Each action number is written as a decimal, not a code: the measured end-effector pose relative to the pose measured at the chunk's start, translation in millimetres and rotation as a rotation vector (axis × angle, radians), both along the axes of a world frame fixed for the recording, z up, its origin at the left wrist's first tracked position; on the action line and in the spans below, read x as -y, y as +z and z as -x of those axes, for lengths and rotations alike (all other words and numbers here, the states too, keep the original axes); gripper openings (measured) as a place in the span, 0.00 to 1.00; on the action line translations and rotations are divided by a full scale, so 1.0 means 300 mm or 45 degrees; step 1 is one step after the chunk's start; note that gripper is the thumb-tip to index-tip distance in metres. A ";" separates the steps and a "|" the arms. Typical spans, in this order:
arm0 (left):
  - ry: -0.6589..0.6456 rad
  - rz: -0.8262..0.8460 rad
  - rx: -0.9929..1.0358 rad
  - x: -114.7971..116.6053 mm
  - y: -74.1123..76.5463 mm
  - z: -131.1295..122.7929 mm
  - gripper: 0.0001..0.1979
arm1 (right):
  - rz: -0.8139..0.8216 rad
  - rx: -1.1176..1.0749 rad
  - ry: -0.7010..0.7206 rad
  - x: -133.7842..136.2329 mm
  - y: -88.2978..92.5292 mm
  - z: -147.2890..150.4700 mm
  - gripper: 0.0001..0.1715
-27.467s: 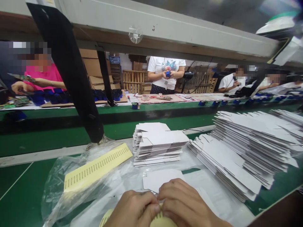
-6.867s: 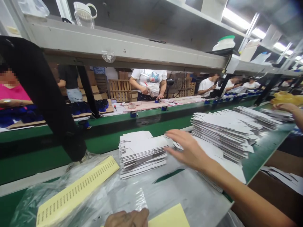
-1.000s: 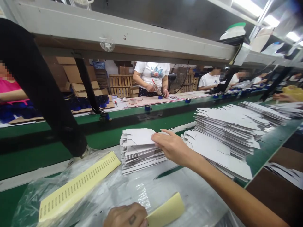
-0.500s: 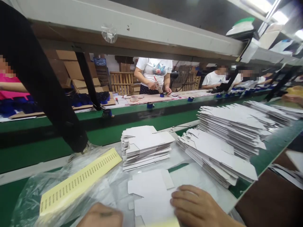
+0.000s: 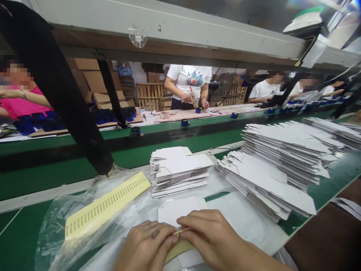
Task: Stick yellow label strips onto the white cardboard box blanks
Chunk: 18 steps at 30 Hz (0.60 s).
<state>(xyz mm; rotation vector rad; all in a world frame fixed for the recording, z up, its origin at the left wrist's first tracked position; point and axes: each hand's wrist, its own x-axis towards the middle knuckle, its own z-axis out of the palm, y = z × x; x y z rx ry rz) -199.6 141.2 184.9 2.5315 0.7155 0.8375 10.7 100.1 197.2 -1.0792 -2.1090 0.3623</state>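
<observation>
Both hands meet at the bottom middle, fingertips together over a flat white carton [image 5: 183, 206]. My left hand [image 5: 149, 241] pinches the edge of a yellow sticker sheet [image 5: 177, 251], thumb against forefinger. My right hand [image 5: 214, 237] is closed on the same edge from the other side, its fingertips touching those of the left. Most of this sheet and the near part of the carton are hidden by the hands. Another yellow sheet [image 5: 107, 209], with a row of small printed lines, lies to the left on clear plastic film [image 5: 50, 233].
A stack of folded white cartons [image 5: 180, 169] stands just beyond my hands, with more stacks [image 5: 262, 180] to the right. A black post [image 5: 70, 101] rises at left. Behind runs a green conveyor belt [image 5: 158, 141] with blue round items; several people work across it.
My left hand has moved right and my right hand left, so they now meet over the carton, pinching the yellow sheet's edge. The view has shifted slightly left.
</observation>
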 end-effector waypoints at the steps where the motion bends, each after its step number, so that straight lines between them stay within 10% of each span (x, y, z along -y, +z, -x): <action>1: 0.007 -0.009 -0.006 0.004 -0.002 0.001 0.09 | -0.008 -0.018 0.004 0.000 0.000 -0.003 0.10; 11: 0.133 0.458 -0.096 0.024 -0.003 -0.007 0.15 | -0.662 0.276 0.161 -0.005 -0.003 0.002 0.15; 18: 0.163 0.186 -0.320 0.046 0.008 -0.014 0.12 | 0.327 -0.243 -0.058 -0.102 0.078 -0.024 0.08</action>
